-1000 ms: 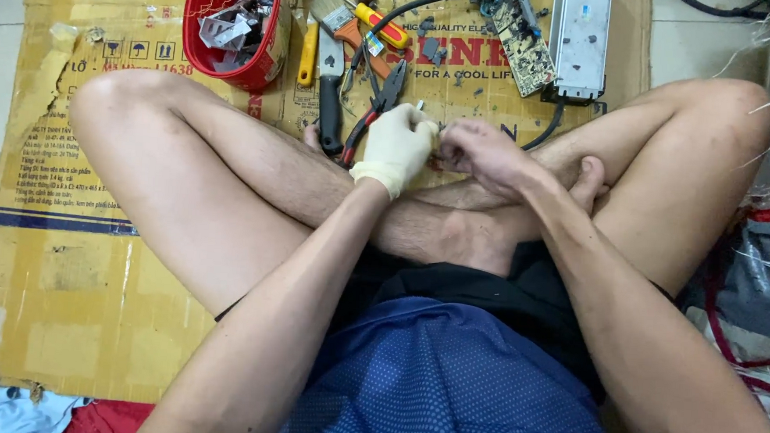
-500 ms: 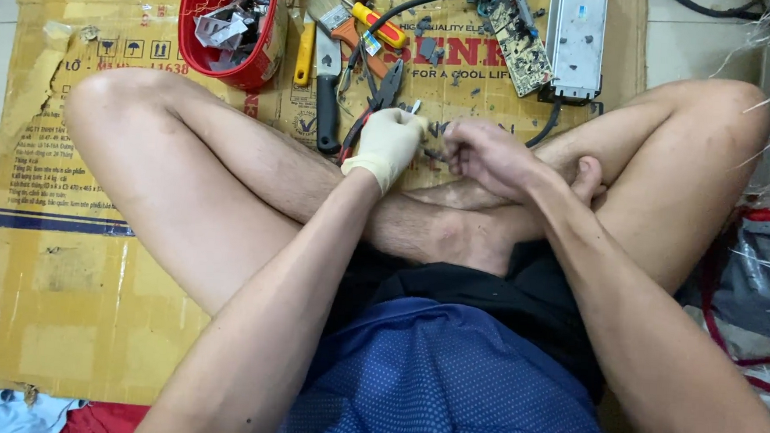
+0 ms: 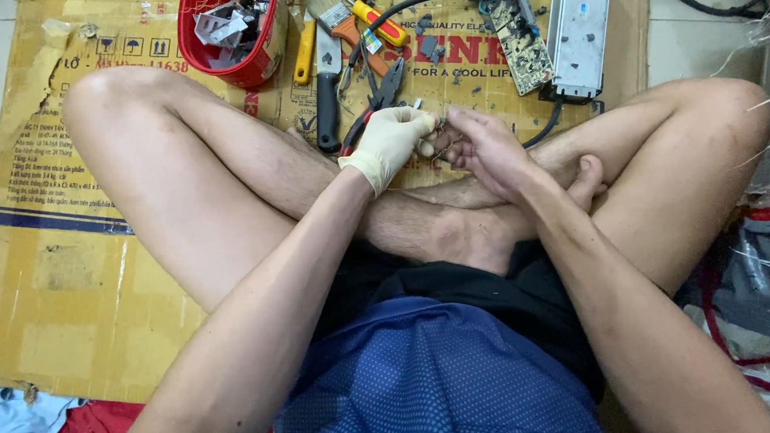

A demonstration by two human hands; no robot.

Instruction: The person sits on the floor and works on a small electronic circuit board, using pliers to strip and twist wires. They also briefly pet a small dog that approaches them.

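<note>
Up close, two hands meet over the crossed shins: the gloved left hand (image 3: 395, 142) and bare right hand (image 3: 485, 147) both pinch one small wire part (image 3: 437, 140), too tiny to tell its direction. Beyond lie one red bowl (image 3: 266, 52) of scrap, one pair of pliers (image 3: 375, 97), one circuit board (image 3: 524, 39), all on yellow-brown printed cardboard (image 3: 49, 252).

Cream rubber glove on the left hand (image 3: 393, 142), bare right hand (image 3: 487, 147), blue patterned shirt, black shorts, bare legs
</note>
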